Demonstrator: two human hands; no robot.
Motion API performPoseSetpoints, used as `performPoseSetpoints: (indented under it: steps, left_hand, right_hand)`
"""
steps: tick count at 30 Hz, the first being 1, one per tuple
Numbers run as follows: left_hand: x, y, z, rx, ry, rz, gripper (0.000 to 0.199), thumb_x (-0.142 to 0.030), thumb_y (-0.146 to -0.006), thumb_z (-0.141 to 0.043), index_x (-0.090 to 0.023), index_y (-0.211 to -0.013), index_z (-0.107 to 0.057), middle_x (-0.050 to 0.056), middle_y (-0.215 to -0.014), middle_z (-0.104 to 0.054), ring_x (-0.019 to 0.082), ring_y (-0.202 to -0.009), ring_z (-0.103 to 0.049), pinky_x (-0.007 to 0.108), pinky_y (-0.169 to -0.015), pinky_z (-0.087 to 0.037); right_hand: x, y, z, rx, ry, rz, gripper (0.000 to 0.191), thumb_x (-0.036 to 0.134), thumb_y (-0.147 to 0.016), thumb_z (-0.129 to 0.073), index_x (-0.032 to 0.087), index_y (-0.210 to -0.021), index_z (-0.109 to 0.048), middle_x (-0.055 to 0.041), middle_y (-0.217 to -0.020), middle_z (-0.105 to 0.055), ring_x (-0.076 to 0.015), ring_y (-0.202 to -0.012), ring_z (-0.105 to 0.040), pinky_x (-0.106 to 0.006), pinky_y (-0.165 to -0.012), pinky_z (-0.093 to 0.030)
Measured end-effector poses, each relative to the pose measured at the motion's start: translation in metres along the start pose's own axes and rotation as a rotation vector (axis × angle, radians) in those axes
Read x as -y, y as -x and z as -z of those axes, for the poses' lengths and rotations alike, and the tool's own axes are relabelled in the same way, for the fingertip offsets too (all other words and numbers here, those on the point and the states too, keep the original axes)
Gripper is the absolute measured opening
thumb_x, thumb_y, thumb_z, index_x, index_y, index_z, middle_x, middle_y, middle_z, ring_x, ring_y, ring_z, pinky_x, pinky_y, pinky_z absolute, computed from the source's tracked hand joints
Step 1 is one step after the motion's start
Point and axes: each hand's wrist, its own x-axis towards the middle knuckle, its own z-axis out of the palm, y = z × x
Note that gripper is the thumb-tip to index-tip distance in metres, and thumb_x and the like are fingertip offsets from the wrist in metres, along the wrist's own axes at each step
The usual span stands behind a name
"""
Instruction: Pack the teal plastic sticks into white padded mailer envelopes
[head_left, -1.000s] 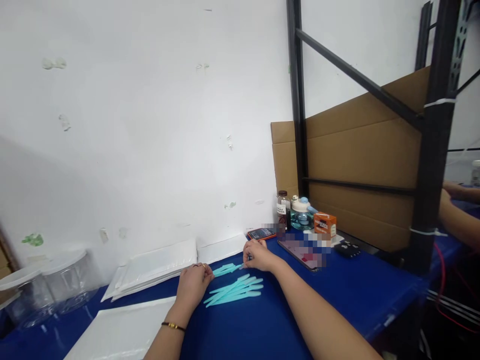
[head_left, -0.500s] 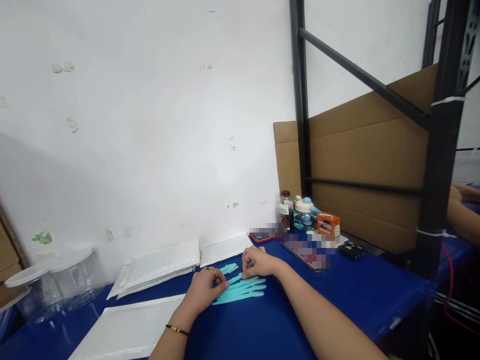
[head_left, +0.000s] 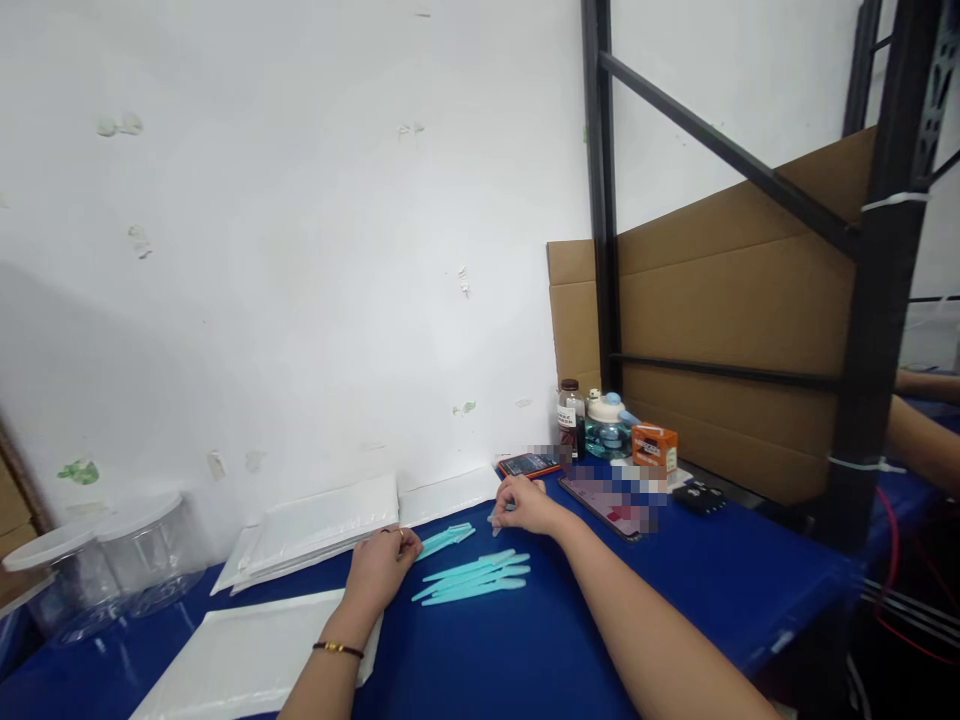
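Several turquoise sticks [head_left: 476,578] lie fanned on the blue table. Behind them, a smaller group of turquoise sticks [head_left: 448,538] has its left ends at the fingertips of my left hand [head_left: 382,568], which is closed on them. My right hand [head_left: 525,505] is pinched on a small translucent piece [head_left: 495,522], right of the smaller group and just in front of the white envelope by the wall.
White padded envelopes [head_left: 322,525] are stacked at the wall, another [head_left: 247,650] lies nearer. Clear jars [head_left: 157,560] stand left. At right are phones [head_left: 611,505], bottles [head_left: 570,420], an orange box [head_left: 654,448] and a black rack post [head_left: 877,350]. Another person's arm [head_left: 922,430] shows far right.
My left hand has moved left, away from the fanned sticks to the smaller group. My right hand has lifted off the fanned sticks and moved slightly back, now with a translucent piece in its fingers.
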Motion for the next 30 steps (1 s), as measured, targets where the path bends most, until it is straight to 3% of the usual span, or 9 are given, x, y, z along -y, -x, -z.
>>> performPoseSetpoints:
  steps: [3, 7, 10, 15, 19, 26, 28, 30]
  left_hand:
    - [0.003, 0.0, -0.001, -0.026, 0.061, -0.012, 0.019, -0.035, -0.079, -0.051, -0.025, -0.088, -0.065, -0.001, -0.085, -0.066, 0.017, -0.086, -0.057, 0.025, -0.071, -0.034]
    - [-0.01, 0.004, -0.004, 0.019, 0.172, -0.135, 0.023, -0.043, -0.077, -0.053, -0.026, -0.087, -0.065, -0.002, -0.086, -0.065, 0.016, -0.084, -0.056, 0.025, -0.072, -0.035]
    - [-0.02, 0.007, -0.008, 0.094, 0.175, -0.219, 0.021, -0.043, -0.074, -0.057, -0.027, -0.085, -0.066, -0.002, -0.087, -0.065, 0.016, -0.086, -0.056, 0.025, -0.074, -0.034]
    - [-0.023, 0.006, -0.011, 0.118, 0.111, -0.186, 0.016, -0.031, -0.079, -0.05, -0.024, -0.079, -0.064, -0.002, -0.078, -0.065, 0.014, -0.077, -0.056, 0.024, -0.069, -0.032]
    - [-0.019, 0.004, -0.004, 0.062, 0.069, -0.144, 0.018, -0.028, -0.082, -0.046, -0.024, -0.08, -0.063, -0.001, -0.084, -0.067, 0.016, -0.083, -0.057, 0.026, -0.072, -0.032]
    - [0.003, 0.001, 0.001, -0.007, 0.02, 0.018, 0.02, -0.03, -0.081, -0.047, -0.025, -0.091, -0.063, 0.0, -0.088, -0.066, 0.017, -0.089, -0.057, 0.025, -0.071, -0.034]
    - [0.003, 0.001, -0.001, -0.033, 0.061, 0.006, 0.022, -0.031, -0.079, -0.05, -0.025, -0.096, -0.062, 0.0, -0.09, -0.065, 0.017, -0.089, -0.057, 0.025, -0.071, -0.034]
    - [-0.002, 0.003, -0.001, -0.034, 0.101, -0.054, 0.02, -0.033, -0.078, -0.052, -0.025, -0.092, -0.064, 0.001, -0.09, -0.064, 0.017, -0.089, -0.056, 0.025, -0.073, -0.035]
  right_hand:
    - [0.001, 0.004, 0.006, 0.009, -0.01, 0.02, 0.029, 0.05, -0.058, -0.074, 0.025, -0.073, -0.071, -0.0009, -0.101, -0.059, -0.0232, -0.1, -0.047, -0.034, -0.086, -0.025]
    - [0.014, 0.009, 0.011, 0.289, -0.005, 0.141, 0.031, 0.051, -0.052, -0.076, 0.026, -0.071, -0.073, 0.0002, -0.088, -0.063, -0.0217, -0.091, -0.051, -0.034, -0.086, -0.026]
    - [0.019, 0.01, 0.008, 0.355, 0.023, 0.155, 0.026, 0.046, -0.055, -0.076, 0.025, -0.07, -0.073, 0.0013, -0.079, -0.063, -0.0194, -0.083, -0.054, -0.034, -0.086, -0.026]
    - [0.019, 0.009, 0.004, 0.292, -0.028, 0.148, 0.013, 0.034, -0.062, -0.074, 0.024, -0.071, -0.073, 0.0028, -0.081, -0.064, -0.0158, -0.077, -0.057, -0.033, -0.087, -0.027]
    - [0.013, 0.007, 0.006, 0.218, -0.129, 0.14, 0.013, 0.035, -0.067, -0.071, 0.024, -0.074, -0.073, 0.0026, -0.084, -0.065, -0.0153, -0.081, -0.057, -0.029, -0.087, -0.03]
    - [-0.005, 0.003, 0.009, -0.021, 0.029, -0.053, 0.02, 0.038, -0.064, -0.071, 0.024, -0.078, -0.073, -0.0014, -0.088, -0.065, -0.0182, -0.083, -0.056, -0.031, -0.082, -0.032]
    - [-0.002, 0.004, 0.009, -0.013, 0.023, -0.023, 0.021, 0.037, -0.061, -0.074, 0.024, -0.077, -0.073, -0.0011, -0.088, -0.064, -0.0181, -0.082, -0.056, -0.032, -0.084, -0.03]
    - [0.005, 0.007, 0.008, 0.075, -0.012, 0.022, 0.017, 0.037, -0.062, -0.073, 0.024, -0.074, -0.073, 0.0005, -0.083, -0.064, -0.0161, -0.076, -0.056, -0.032, -0.085, -0.029]
